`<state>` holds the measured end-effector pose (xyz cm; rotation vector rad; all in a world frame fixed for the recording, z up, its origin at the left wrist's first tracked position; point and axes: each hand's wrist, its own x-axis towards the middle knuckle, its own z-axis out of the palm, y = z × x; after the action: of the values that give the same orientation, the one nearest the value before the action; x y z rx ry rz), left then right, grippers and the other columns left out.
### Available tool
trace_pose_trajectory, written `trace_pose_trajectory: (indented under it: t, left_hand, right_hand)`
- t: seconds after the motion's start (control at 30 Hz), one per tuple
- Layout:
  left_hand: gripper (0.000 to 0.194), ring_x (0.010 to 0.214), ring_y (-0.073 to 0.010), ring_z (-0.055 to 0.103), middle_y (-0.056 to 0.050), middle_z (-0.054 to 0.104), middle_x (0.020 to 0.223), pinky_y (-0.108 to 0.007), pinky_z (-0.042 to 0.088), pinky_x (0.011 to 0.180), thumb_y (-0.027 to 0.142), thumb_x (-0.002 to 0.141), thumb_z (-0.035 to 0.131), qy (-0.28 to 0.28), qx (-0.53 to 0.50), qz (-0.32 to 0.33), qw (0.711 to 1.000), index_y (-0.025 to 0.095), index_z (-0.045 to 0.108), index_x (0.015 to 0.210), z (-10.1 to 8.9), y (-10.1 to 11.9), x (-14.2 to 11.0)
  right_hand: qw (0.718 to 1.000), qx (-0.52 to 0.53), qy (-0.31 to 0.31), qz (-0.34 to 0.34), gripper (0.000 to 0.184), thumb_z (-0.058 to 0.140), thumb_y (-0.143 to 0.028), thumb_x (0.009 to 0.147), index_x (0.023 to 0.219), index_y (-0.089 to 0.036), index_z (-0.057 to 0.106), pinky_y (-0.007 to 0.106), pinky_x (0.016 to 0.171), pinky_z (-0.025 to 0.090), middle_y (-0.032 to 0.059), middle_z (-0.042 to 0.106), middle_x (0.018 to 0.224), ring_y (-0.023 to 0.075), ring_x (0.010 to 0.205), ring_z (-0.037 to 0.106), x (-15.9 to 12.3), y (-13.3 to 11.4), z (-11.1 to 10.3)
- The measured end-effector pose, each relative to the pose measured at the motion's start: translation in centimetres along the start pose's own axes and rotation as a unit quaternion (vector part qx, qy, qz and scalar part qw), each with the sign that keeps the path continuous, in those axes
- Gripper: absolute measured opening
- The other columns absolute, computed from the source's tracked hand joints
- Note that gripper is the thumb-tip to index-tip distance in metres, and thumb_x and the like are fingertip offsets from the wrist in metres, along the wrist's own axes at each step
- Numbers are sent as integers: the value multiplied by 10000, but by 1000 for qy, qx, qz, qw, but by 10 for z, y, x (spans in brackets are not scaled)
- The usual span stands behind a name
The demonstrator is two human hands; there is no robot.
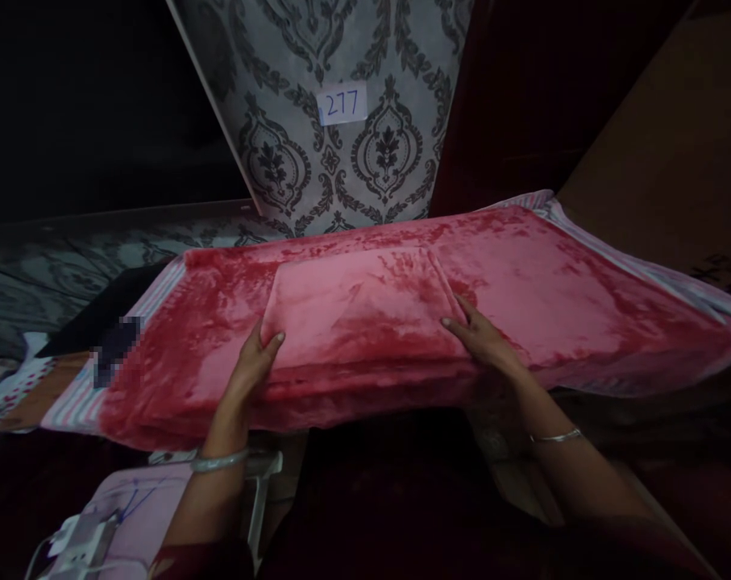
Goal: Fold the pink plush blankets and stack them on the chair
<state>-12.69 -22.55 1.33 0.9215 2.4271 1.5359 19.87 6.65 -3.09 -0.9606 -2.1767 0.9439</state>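
A rectangular folded pink plush cloth [359,302] lies in the middle of the red and pink plush blanket [558,282] spread over a table. Along its left edge my left hand [259,354] grips it, thumb on top and fingers underneath or out of sight. My right hand [477,332] holds the opposite edge in the same way, with the thumb over the top. Both pieces have a similar mottled colour, so the cloth's near edge is hard to tell from the blanket. Most fingertips are hidden.
Striped borders edge the blanket at both ends. Behind it stand a patterned wall with a paper label [342,103] and a large dark screen [99,105]. At lower left are a pink plastic seat [141,503] and a white power strip [84,548] with cables.
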Motion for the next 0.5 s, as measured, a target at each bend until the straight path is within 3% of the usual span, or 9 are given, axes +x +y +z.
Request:
trace_pose_trajectory:
  t: [0.17,0.3,0.4,0.5]
  left_hand:
    - [549,1248,-273,594,-123,647,1321,-441,438,1119,360,818,630,7,54,9,998,160,574,1326,1,-21,2]
    - [576,1203,-280,617,-124,653,1295,-446,473,1081,386,823,619,-8,75,2,997,158,548,1346,-4,-26,0]
    - [661,1228,-332,592,-181,608,1343,-494,469,1073,430,837,601,30,157,13,987,119,495,1411,-7,-9,-7]
    - [659,1398,-354,433,-205,491,1483,-519,340,1175,417,900,517,51,263,127,955,107,434,1476,5,29,-19]
  right_hand:
    - [999,-9,28,-20,734,545,-436,883,1542,-165,368,451,1140,373,125,458,1528,280,1403,430,0,10,0]
    - [1000,-20,15,-8,704,503,-456,903,1532,-161,385,455,1125,396,119,500,1497,288,1364,474,-5,12,-2]
    - [995,-96,37,-13,656,453,-458,936,1524,-169,412,499,1113,395,135,532,1462,320,1330,497,-13,-3,-5]
    - [975,-201,57,-77,624,412,-446,974,1530,-162,415,532,1161,306,147,453,1525,334,1412,387,-21,-40,0]
